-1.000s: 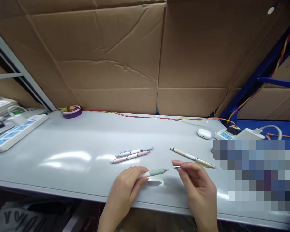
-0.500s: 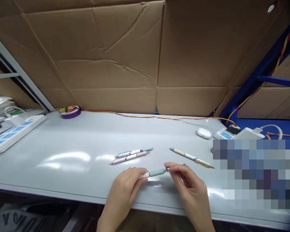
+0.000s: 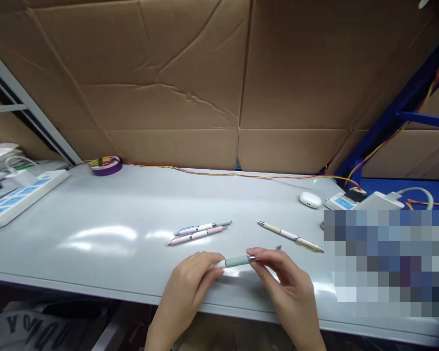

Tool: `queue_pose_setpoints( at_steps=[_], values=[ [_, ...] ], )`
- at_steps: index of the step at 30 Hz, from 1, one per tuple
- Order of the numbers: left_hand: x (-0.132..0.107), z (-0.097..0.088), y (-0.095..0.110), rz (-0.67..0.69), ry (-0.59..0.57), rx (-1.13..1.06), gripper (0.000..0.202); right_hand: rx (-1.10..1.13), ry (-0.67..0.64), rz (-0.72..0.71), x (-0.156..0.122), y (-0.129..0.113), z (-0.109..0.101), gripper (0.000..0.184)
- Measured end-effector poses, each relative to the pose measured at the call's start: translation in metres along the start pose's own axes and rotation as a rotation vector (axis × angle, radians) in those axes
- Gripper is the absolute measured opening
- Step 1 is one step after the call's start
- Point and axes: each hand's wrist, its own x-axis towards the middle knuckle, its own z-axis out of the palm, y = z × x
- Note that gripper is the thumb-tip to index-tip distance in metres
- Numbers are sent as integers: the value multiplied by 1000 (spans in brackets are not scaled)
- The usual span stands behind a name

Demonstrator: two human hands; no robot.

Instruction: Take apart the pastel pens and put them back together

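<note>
My left hand (image 3: 190, 287) is closed around a green and white pen (image 3: 234, 262), held level just above the grey table (image 3: 95, 234). My right hand (image 3: 287, 287) pinches the pen's silver tip with thumb and fingers, and a thin metal end pokes out above its fingers. Beyond my hands lie a blue pen (image 3: 203, 227) and a pink pen (image 3: 195, 235) side by side. A cream pen (image 3: 290, 236) rests to the right of them.
A purple tape roll (image 3: 105, 165) and a red-yellow wire (image 3: 219, 174) run along the cardboard back wall. A white power strip (image 3: 20, 196) sits at the left. A white earbud case (image 3: 310, 200) and a second power strip (image 3: 346, 201) stand at the right.
My right hand moved left from apart to meet the green pen's tip and now pinches it. The left hand kept its hold on the pen.
</note>
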Motion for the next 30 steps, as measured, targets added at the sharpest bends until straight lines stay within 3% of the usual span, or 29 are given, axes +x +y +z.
queue_pose_setpoints(
  at_steps=[3,9,15,24,30],
  values=[
    [0,0,-1,-12,-16,-26,25,-42,13,-48,0,1,-1,6],
    [-1,-1,-4,-20,-19,-86,22,-187,-119,-185,5,1,-10,15],
    [-1,-2,-5,-15,-22,-67,27,-261,-162,-156,7,4,-15,8],
    [0,-2,-2,30,-44,56,32,-431,-253,-102,9,5,-12,21],
    [0,-1,-2,53,-66,93,34,-369,-229,-131,6,4,-10,16]
  ],
)
